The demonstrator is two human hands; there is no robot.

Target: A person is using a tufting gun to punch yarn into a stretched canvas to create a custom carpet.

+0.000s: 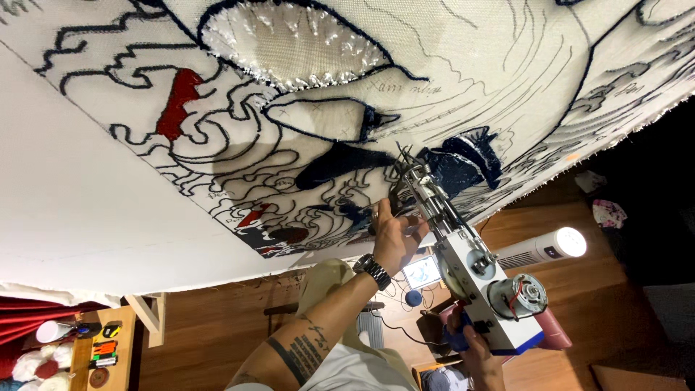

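One tufting gun (463, 253) sits between two hands: the left hand (394, 235) above, the right hand (470, 344) below. One stretched tufting cloth (347, 94) lies beyond the left hand, bearing two red tufted patches.

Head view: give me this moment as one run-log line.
left hand: steadies front of white tufting gun | right hand: on blue handle | needle tip: at dark-blue patch on stretched white cloth

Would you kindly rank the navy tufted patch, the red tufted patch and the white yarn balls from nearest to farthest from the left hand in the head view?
From the left hand:
1. Navy tufted patch, just above.
2. Red tufted patch, upper left.
3. White yarn balls, bottom-left corner.
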